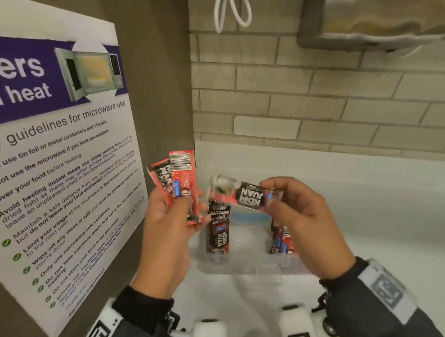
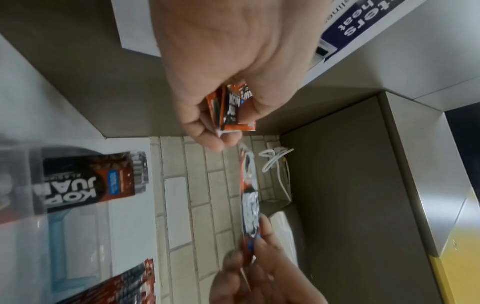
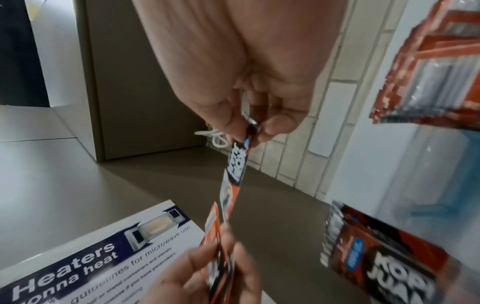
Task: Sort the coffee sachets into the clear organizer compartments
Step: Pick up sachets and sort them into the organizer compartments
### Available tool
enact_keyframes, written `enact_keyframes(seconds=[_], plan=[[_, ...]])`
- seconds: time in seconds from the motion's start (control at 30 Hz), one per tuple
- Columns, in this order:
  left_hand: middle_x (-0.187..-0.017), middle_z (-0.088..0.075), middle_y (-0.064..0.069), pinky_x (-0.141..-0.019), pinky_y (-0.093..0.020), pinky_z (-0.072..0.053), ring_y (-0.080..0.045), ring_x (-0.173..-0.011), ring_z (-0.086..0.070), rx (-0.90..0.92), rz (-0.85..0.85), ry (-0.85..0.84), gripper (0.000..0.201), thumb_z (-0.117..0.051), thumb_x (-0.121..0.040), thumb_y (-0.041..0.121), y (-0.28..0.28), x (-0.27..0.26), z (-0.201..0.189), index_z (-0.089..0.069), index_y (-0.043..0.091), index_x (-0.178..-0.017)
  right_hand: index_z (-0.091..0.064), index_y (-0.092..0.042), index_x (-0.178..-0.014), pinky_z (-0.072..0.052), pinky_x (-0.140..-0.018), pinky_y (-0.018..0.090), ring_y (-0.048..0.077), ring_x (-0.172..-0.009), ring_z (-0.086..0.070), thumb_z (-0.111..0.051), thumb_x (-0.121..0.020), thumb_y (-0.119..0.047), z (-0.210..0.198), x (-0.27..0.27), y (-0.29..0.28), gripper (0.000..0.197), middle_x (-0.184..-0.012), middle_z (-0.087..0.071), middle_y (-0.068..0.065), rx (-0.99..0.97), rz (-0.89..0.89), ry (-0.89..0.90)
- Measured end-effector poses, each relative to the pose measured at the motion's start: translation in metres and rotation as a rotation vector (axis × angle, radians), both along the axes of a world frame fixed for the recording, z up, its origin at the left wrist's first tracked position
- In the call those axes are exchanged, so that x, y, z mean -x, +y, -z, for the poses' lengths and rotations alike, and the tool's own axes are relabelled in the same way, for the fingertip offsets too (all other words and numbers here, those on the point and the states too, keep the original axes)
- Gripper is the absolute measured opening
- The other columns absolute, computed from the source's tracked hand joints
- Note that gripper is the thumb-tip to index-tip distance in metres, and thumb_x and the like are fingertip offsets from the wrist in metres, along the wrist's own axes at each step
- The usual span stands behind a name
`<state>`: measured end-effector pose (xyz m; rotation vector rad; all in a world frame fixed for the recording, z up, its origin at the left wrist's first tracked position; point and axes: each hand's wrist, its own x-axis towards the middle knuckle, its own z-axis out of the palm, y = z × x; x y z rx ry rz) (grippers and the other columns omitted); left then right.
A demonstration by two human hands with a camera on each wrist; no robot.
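- Red-and-black sachets (image 1: 177, 185) stand fanned in the left hand (image 1: 165, 229), its fingers and thumb curled round their lower halves, beside the poster (image 1: 62, 155).
- One sachet (image 1: 248, 195) lies level in the right hand (image 1: 297, 216), pinched at its right end between thumb and fingertips, held above the organizer (image 1: 246, 266).
- Its far end reaches close to the left hand's sachets; whether they touch I cannot tell.
- Clear organizer sits on the white worktop (image 1: 371, 212) against the brick wall (image 1: 315, 100).
- A dark pack (image 1: 217, 229) stands upright in its left compartment.
- More red packs (image 1: 283, 242) lean in the right compartment, partly hidden by the right hand.
- The middle section shows only a bluish floor (image 1: 246, 218).
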<state>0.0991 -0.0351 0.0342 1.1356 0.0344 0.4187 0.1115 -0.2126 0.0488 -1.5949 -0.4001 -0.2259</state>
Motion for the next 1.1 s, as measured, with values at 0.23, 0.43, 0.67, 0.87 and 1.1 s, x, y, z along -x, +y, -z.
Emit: enact_keyframes(seconds=[0.23,0.43,0.67,0.87,1.1], plan=[[-0.094,-0.070,0.000,-0.064,-0.026,-0.050,-0.010,-0.077,-0.067,-0.247,0.122,0.041,0.023,-0.065,-0.085,0.013,-0.002,0.003,0.007,-0.058,0.026,-0.102,-0.062,-0.029,-0.110,-0.051,-0.073,0.030,0.022,-0.077,-0.059,-0.059,-0.088,-0.003,-0.034,-0.011,-0.002,0.034,-0.083,-0.065,0.005,0.304,-0.009,-0.154],[-0.089,-0.071,0.005,-0.062,-0.024,-0.052,-0.008,-0.076,-0.067,-0.274,0.127,0.061,0.022,-0.063,-0.086,0.011,0.000,0.007,0.013,-0.059,0.024,-0.103,-0.064,-0.013,-0.090,-0.052,-0.061,0.022,0.014,-0.071,-0.061,-0.065,-0.081,0.003,-0.033,-0.014,0.011,0.018,-0.080,-0.067,0.003,0.052,-0.077,-0.054],[-0.069,-0.063,0.001,-0.056,-0.027,-0.049,-0.012,-0.060,-0.058,-0.001,-0.014,0.063,0.019,-0.040,-0.096,0.011,0.027,0.007,0.013,-0.057,0.021,-0.093,-0.061,-0.029,-0.074,-0.051,-0.066,0.020,0.011,-0.072,-0.058,-0.064,-0.080,0.006,-0.003,-0.028,0.009,0.035,-0.084,-0.062,0.005,0.273,0.108,-0.184],[-0.077,-0.067,0.000,-0.064,-0.032,-0.050,-0.013,-0.066,-0.062,0.000,-0.032,0.086,0.022,-0.039,-0.096,0.009,0.026,0.008,0.022,-0.057,0.021,-0.098,-0.051,-0.032,-0.069,-0.040,-0.062,0.005,-0.004,-0.066,-0.053,-0.067,-0.080,0.003,0.040,-0.035,0.029,0.040,-0.071,-0.055,-0.014,0.584,0.054,-0.133],[-0.078,-0.068,0.000,-0.067,-0.034,-0.049,-0.014,-0.069,-0.064,-0.013,-0.030,0.113,0.022,-0.040,-0.097,0.009,0.026,0.007,0.027,-0.058,0.021,-0.101,-0.056,-0.022,-0.075,-0.039,-0.064,0.005,0.001,-0.064,-0.047,-0.069,-0.077,0.001,0.054,-0.041,0.044,0.027,-0.078,-0.047,-0.011,0.587,0.019,-0.080]])
